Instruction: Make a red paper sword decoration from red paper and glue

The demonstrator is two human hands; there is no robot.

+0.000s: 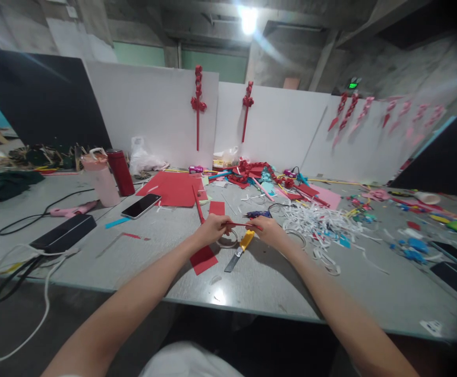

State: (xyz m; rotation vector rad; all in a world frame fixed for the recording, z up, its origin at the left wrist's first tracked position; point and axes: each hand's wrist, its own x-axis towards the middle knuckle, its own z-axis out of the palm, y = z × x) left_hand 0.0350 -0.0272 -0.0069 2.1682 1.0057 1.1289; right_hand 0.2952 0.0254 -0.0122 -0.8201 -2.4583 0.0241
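Note:
Between my two hands a thin red strip (237, 224), perhaps paper, is stretched level above the table. My left hand (213, 229) is closed on its left end, and my right hand (268, 230) pinches the right end. Just below lies a utility knife (241, 252) with a yellow handle and its blade toward me. A roll of tape (227, 242) sits partly hidden behind the left fingers. Under my left forearm is a piece of red paper (204, 260); another red piece (216, 208) lies beyond the hands.
A dark blue glue gun (258, 214) and a heap of white paper shreds (315, 220) lie to the right. On the left are a phone (141, 206), a red sheet (171, 189), a pink bottle (100, 178), a red bottle (120, 173) and a pink glue gun (74, 209) with cables.

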